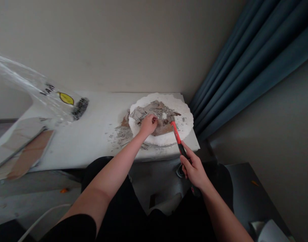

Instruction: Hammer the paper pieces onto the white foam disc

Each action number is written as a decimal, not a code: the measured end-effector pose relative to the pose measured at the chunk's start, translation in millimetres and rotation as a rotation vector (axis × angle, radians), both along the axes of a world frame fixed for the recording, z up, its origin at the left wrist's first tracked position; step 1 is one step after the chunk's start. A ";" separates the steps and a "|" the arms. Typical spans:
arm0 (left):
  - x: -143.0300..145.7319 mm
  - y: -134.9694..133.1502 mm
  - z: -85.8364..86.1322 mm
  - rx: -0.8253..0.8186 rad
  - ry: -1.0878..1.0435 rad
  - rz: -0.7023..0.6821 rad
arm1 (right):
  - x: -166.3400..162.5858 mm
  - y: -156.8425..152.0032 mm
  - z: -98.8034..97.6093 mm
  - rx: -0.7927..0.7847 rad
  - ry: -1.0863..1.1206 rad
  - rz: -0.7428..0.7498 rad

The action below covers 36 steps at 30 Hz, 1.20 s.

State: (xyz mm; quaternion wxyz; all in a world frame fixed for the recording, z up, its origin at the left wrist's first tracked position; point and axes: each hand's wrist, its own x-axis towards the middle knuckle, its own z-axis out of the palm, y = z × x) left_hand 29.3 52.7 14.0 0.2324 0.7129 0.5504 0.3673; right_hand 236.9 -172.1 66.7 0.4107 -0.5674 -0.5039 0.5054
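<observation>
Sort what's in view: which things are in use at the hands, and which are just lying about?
In use:
right hand gripping hammer
left hand on broken grey pieces
white foam slab under them

Lying about:
clear plastic bag
flat boards, left
debris chips on table
blue curtain

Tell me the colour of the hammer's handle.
Red, with a black grip end, on the hammer in the right hand; head view.

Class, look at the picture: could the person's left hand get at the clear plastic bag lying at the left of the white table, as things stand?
Probably yes. The left hand rests on the grey rubble on the foam disc, holding nothing large. Bare table lies between it and the plastic bag, so nothing blocks a sideways reach.
</observation>
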 end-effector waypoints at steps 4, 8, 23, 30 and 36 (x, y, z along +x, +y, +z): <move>15.1 11.2 -1.5 -0.022 0.179 0.023 | 6.5 6.4 -1.5 -0.058 0.069 -0.076; 26.5 15.4 -4.6 -0.021 0.210 0.108 | 15.8 11.4 -2.5 -0.041 0.080 -0.136; 30.0 18.9 1.3 -0.092 -0.041 0.115 | 15.7 11.0 -4.0 -0.032 0.078 -0.101; -3.4 -10.6 -4.2 -0.047 -0.241 -0.105 | 14.7 12.5 -4.8 -0.041 0.061 -0.088; -22.4 -23.7 -10.8 -0.136 -0.241 -0.254 | 12.6 11.7 -4.1 -0.051 0.039 -0.081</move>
